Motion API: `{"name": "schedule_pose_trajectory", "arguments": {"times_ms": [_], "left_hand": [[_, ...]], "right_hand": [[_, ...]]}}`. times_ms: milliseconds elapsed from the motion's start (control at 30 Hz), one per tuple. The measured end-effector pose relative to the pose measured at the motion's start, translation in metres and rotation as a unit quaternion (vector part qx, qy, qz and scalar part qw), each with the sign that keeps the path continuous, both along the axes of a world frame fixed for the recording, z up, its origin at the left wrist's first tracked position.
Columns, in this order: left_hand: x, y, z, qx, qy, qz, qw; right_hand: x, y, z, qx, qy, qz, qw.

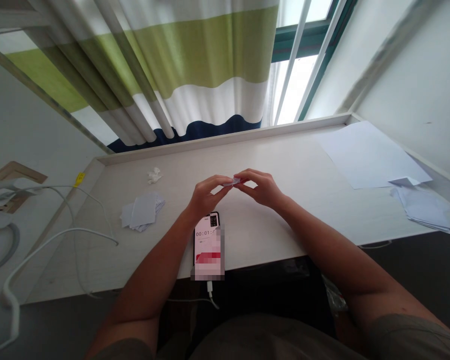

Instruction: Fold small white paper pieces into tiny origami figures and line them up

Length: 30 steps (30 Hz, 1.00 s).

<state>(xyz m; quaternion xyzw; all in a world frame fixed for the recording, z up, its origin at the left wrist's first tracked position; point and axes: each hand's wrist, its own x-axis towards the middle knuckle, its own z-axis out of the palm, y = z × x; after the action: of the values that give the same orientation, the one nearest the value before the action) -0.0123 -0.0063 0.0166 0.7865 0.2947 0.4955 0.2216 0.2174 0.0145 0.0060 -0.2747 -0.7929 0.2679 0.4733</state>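
Note:
Above the middle of the white desk, my left hand (209,192) and my right hand (260,186) meet at the fingertips. Between them they pinch a small piece of folded white paper (232,183), mostly covered by the fingers. Its exact shape is too small to make out. Just below my left hand lies a phone (206,245) with a timer on its screen, partly blurred out. To the left is a loose stack of small white paper pieces (142,211).
A crumpled tissue (154,175) lies at the back left. Large white sheets (375,155) and folded papers (422,207) rest at the right. White cables (78,231) cross the left side. A raised ledge (225,140) runs along the back, before a curtain (210,55).

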Motion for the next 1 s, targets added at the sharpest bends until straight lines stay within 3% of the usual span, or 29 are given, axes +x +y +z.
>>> {"name": "schedule_pose_trajectory", "arguments": {"times_ms": [300, 467, 700, 1000], "left_hand": [[0.000, -0.001, 0.002, 0.034, 0.010, -0.004, 0.999], [0.001, -0.001, 0.003, 0.063, 0.005, 0.009, 0.998], [0.000, -0.001, 0.002, 0.053, 0.004, 0.011, 0.999], [-0.003, 0.000, 0.000, 0.103, 0.087, 0.004, 0.991]], "right_hand": [[-0.001, -0.005, 0.001, -0.001, -0.019, -0.031, 0.999], [-0.001, -0.005, 0.005, -0.014, 0.016, -0.011, 1.000], [-0.004, -0.009, 0.005, -0.141, 0.095, 0.038, 0.985], [-0.013, -0.003, 0.001, -0.260, 0.160, 0.040, 0.951]]}}
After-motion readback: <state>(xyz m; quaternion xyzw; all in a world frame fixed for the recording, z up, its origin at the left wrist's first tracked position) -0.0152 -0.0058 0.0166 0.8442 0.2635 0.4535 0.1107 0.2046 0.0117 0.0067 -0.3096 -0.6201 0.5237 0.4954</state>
